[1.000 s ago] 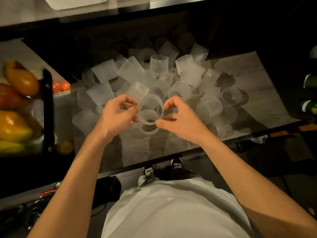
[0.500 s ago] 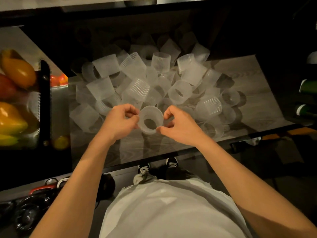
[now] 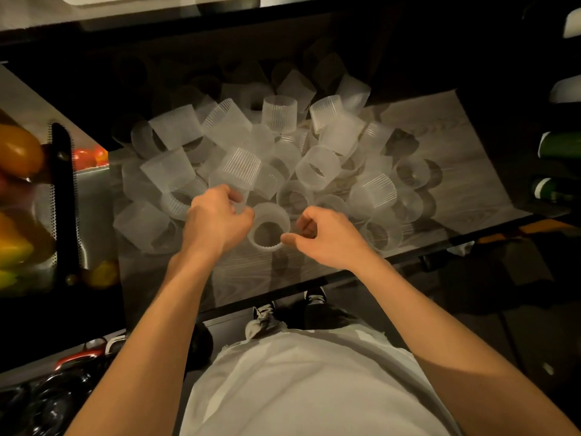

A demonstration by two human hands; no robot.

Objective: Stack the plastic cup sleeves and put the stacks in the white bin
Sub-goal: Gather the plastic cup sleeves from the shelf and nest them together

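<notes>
dim wood-grain table (image 3: pixel 440 146), loose sleeves (image 3: pixel 279 114) heaped at twelve o'clock. your left hand (image 3: pixel 217 221) grips the sleeve (image 3: pixel 270 215) from nine, right hand (image 3: pixel 327 237) pinches its rim from three; open axis faces you.

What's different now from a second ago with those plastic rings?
The two cup sleeves were pushed one into the other, making a single nested stack. The left hand still grips it; the right hand has eased back, just its thumb touching the rim. The pile of loose sleeves on the table stayed put.
</notes>
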